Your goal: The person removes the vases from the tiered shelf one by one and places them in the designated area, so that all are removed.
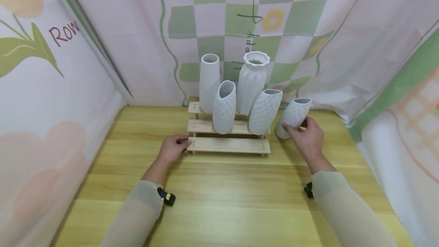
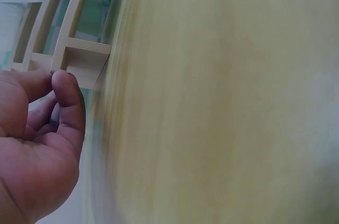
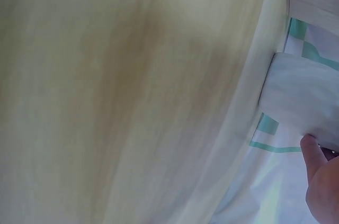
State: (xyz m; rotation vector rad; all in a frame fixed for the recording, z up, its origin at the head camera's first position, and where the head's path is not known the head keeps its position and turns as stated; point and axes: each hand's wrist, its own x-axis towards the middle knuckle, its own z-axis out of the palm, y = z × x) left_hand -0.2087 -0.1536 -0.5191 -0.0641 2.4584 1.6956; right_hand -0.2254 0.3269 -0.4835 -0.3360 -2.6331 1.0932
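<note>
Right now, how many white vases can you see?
5: two tall vases on the stand's top tier, two shorter vases on the middle tier, one vase in the right hand.

Curtained booth: printed fabric (image 1: 137,26) around wood-grain table (image 1: 233,201).

Counter (image 1: 219,201): yellowish wood-grain top, grain running left to right. Standing on it, toward the far edge: pale wooden three-step stand (image 1: 229,145). Top step (image 1: 193,107): smooth tapered vase (image 1: 209,87) left, pleated vase (image 1: 252,83) right. Middle step (image 1: 199,126): left textured vase (image 1: 224,109), right textured vase (image 1: 265,111), apart. On the counter, just right of the stand: one upright slant-mouthed vase (image 1: 295,114).
</note>
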